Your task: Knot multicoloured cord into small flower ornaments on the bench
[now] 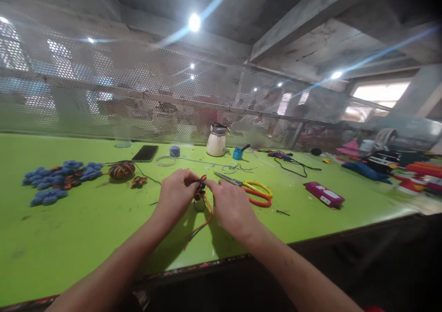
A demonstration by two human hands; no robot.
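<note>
Between my two hands, just above the green table (pixel 113 238), is a small orange and black yarn flower (pixel 199 193). My left hand (pixel 177 190) pinches it from the left with thumb and forefinger. From the right, the fingertips of my right hand (pixel 233 203) are closed at its upper edge. Orange and dark yarn tails (pixel 207 220) hang from it down to the table. A thin ring-like loop shows just below the flower. Scissors (pixel 253 190) with one yellow and one red handle lie beyond my right hand. Part of the flower is hidden by my fingers.
On the left lie blue yarn flowers (pixel 48 197), an orange-black yarn ball (pixel 121 170), a small orange-black flower (pixel 139 182) and a phone (pixel 145 153). Behind stand a white jar (pixel 216 141) and a blue pot (pixel 237 154). A purple box (pixel 323 194) lies right; perforated mesh (pixel 155 100) rises behind.
</note>
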